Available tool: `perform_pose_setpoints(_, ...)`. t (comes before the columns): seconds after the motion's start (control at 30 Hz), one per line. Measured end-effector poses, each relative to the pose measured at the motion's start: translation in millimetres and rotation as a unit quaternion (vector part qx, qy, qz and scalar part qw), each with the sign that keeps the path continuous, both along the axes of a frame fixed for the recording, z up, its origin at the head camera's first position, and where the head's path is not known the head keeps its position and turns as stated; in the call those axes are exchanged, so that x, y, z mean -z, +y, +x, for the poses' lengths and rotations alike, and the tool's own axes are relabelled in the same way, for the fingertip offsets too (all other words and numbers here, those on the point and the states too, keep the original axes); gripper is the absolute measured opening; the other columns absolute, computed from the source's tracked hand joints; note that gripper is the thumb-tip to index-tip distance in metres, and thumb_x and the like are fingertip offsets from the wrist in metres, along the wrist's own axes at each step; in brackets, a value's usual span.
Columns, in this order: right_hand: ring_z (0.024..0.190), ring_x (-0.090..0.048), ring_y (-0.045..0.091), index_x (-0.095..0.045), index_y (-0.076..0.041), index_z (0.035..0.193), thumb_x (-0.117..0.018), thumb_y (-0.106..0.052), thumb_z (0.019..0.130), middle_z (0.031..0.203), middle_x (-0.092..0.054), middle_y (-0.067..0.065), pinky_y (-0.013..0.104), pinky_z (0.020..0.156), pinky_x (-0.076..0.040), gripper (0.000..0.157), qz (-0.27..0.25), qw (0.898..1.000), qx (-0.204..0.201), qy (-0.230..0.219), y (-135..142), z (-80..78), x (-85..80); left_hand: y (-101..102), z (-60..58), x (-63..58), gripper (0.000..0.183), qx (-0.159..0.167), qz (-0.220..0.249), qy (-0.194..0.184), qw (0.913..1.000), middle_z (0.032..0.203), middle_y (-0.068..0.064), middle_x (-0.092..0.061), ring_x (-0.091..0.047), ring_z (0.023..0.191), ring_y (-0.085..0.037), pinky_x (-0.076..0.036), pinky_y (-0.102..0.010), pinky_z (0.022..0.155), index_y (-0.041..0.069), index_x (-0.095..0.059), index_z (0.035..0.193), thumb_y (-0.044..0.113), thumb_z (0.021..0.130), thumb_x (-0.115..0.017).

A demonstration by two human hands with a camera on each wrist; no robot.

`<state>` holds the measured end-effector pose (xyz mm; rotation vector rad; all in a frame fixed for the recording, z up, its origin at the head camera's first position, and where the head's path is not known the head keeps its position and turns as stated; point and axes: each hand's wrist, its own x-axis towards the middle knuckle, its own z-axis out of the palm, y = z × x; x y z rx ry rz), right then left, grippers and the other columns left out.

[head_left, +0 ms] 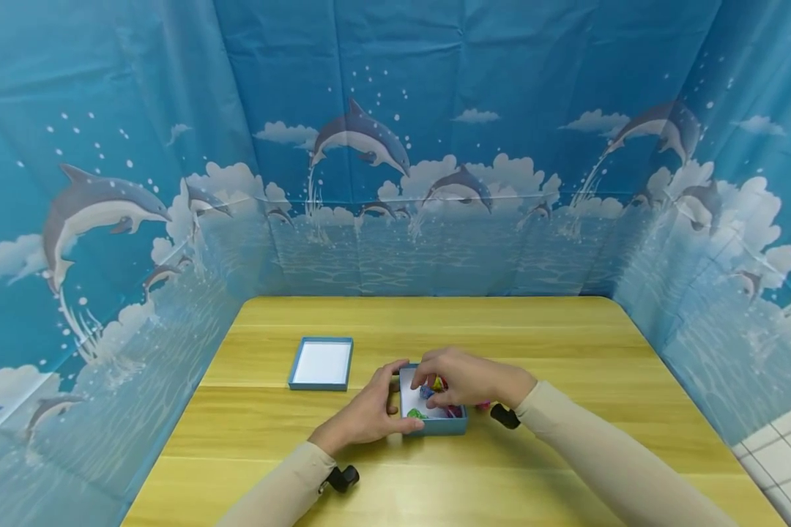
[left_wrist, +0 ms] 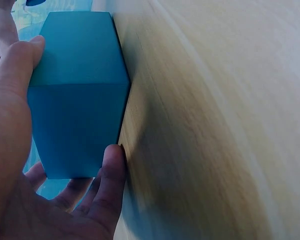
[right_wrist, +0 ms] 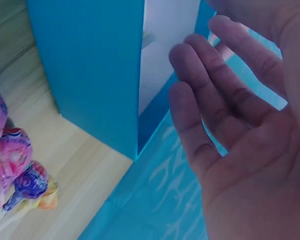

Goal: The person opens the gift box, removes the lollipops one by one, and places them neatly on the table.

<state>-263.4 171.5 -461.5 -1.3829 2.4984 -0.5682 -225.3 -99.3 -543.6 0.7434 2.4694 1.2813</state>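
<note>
A blue open-topped box (head_left: 443, 427) with a white inside sits on the table. My left hand (head_left: 368, 411) grips its left side, thumb at the near wall and fingers round the left and far sides. Inside lie several bright wrapped lollipops, among them a blue one (head_left: 426, 392) and a green one (head_left: 415, 414). My right hand (head_left: 464, 375) dips over the box from the right, thumb and forefinger apart above the blue lollipop. In the right wrist view its fingers (right_wrist: 186, 107) bend loosely, with nothing seen between them; the thumb is hidden there.
A shallow blue lid (head_left: 351, 364) with a white inside lies left of the box on the yellow wooden table (head_left: 250, 417). Several wrapped lollipops (right_wrist: 12, 155) lie on the table just right of the box, mostly hidden by my right wrist in the head view. Dolphin-print curtains surround the table.
</note>
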Motion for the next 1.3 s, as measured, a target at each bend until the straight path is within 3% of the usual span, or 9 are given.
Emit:
perform_pose_setpoints(0.33,0.109,-0.083,0.021,-0.085,-0.01,0.134,-0.091,-0.012,0.104,0.13,-0.085,0.008,0.035,0.097,-0.07,0.031,0.054,0.996,-0.046,-0.052,-22,-12.9,5.9,-1,-0.5,3.3,0.113,0.0,-0.005,0.004,1.0,0.186,-0.02,-0.031,-0.066,0.127,-0.02,-0.057,-0.039,0.105,0.027,-0.017,0.187,0.056,0.104,-0.088)
perform_pose_setpoints(0.57,0.092,-0.078,0.001,-0.088,-0.014,0.127,-0.087,-0.005,0.105,0.115,-0.088,0.002,0.017,0.084,-0.063,0.023,0.08,0.992,-0.049,-0.088,-32,-20.6,12.7,-2,0.5,4.1,0.112,-0.006,-0.007,-0.001,1.0,0.188,-0.018,-0.031,-0.067,0.132,-0.02,-0.059,-0.041,0.11,0.029,-0.018,0.187,0.059,0.104,-0.087)
perform_pose_setpoints(0.77,0.086,-0.075,-0.004,-0.091,-0.019,0.12,-0.086,-0.006,0.105,0.106,-0.088,-0.004,0.016,0.081,-0.062,0.02,0.097,0.991,-0.043,-0.084,-38,-25.4,19.9,-1,0.4,2.7,0.113,-0.005,-0.004,-0.003,1.0,0.188,-0.019,-0.03,-0.07,0.127,-0.017,-0.062,-0.038,0.106,0.029,-0.017,0.187,0.057,0.104,-0.088)
perform_pose_setpoints(1.0,0.079,-0.069,-0.008,-0.091,-0.017,0.112,-0.088,-0.005,0.103,0.098,-0.086,-0.008,0.015,0.077,-0.061,0.015,0.092,0.991,-0.046,-0.083,-40,-24.0,21.0,1,-0.4,3.4,0.112,-0.009,-0.01,-0.009,0.9999,0.189,-0.015,-0.03,-0.068,0.137,-0.019,-0.061,-0.036,0.11,0.03,-0.017,0.187,0.054,0.104,-0.088)
perform_pose_setpoints(1.3,0.08,-0.073,-0.003,-0.09,-0.017,0.111,-0.087,-0.005,0.105,0.098,-0.086,-0.007,0.017,0.078,-0.063,0.014,0.067,0.99,-0.043,-0.113,-36,-25.7,21.0,-2,-3.1,7.4,0.113,0.007,0.001,-0.001,1.0,0.185,-0.02,-0.032,-0.067,0.136,-0.019,-0.062,-0.031,0.105,0.025,-0.016,0.188,0.057,0.105,-0.086)
